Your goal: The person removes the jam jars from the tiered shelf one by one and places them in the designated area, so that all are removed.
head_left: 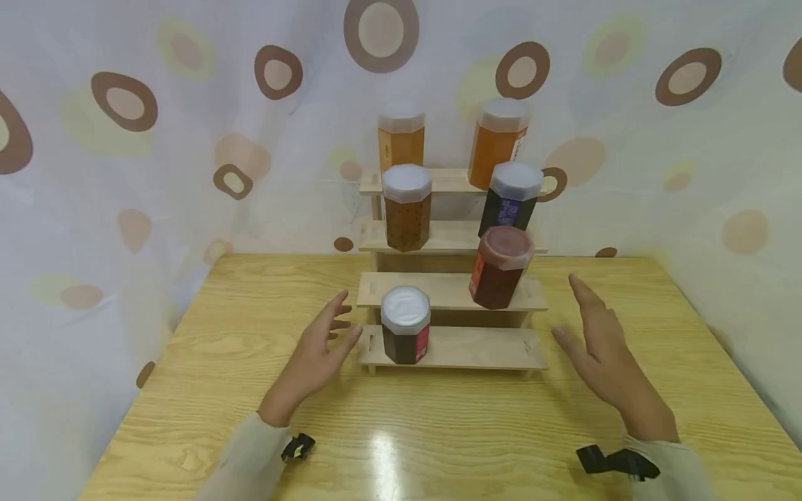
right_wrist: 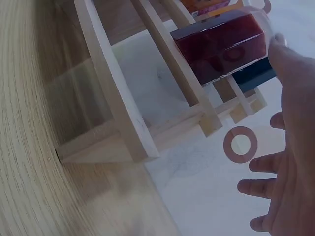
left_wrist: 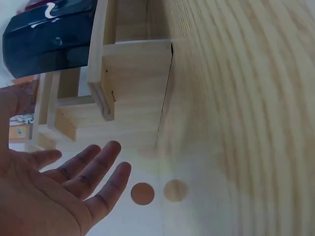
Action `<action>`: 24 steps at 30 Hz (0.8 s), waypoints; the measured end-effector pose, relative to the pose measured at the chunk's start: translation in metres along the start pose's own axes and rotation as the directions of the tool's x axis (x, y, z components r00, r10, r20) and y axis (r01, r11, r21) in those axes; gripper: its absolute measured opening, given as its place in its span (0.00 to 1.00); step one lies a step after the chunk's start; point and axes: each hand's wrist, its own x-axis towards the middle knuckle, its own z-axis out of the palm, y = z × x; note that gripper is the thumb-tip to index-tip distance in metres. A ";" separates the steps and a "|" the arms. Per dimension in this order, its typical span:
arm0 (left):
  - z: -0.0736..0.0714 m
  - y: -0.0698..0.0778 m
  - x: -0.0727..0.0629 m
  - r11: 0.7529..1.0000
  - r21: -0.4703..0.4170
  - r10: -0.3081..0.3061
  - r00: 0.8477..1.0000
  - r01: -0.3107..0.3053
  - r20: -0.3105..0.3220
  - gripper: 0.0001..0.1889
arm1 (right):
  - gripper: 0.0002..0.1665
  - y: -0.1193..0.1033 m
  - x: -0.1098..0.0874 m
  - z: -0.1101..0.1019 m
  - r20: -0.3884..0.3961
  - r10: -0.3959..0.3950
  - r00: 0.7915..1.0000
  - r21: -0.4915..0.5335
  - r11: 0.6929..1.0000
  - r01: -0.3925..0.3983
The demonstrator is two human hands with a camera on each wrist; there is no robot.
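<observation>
A stepped wooden rack (head_left: 476, 348) with several tiers stands on the table, bearing lidded jars. My left hand (head_left: 313, 355) is held at the rack's left side, fingers spread and holding nothing. Nearest to it is a dark jar (head_left: 401, 346) with a white lid on the lowest tier. My right hand (head_left: 604, 348) hovers off the rack's right side, thumb apart from the fingers, also holding nothing. A dark red jar (head_left: 498, 278) on the second tier from the bottom is the nearest to that hand. In the right wrist view the thumb overlaps the red jar's lid (right_wrist: 263, 22).
On the third tier stand a speckled brown jar (head_left: 408, 219) and a black jar (head_left: 504, 209) with a purple label. Two amber jars, one left (head_left: 401, 142) and one right (head_left: 495, 149), occupy the top tier. A patterned cloth (head_left: 188, 174) hangs behind the wooden table (head_left: 476, 431).
</observation>
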 end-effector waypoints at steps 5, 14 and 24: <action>0.008 -0.003 0.004 0.992 -0.101 -0.070 0.997 0.071 0.014 0.32 | 0.42 0.001 0.009 0.004 -0.014 0.039 0.999 0.125 0.991 -0.037; 0.017 -0.007 0.001 0.945 -0.260 -0.181 0.979 0.198 0.089 0.28 | 0.39 -0.004 0.043 -0.020 -0.037 0.014 0.999 0.143 0.990 -0.009; 0.023 -0.009 0.001 0.877 -0.402 -0.196 0.960 0.263 0.199 0.20 | 0.37 0.005 0.065 -0.028 0.038 0.101 0.994 0.131 0.986 -0.106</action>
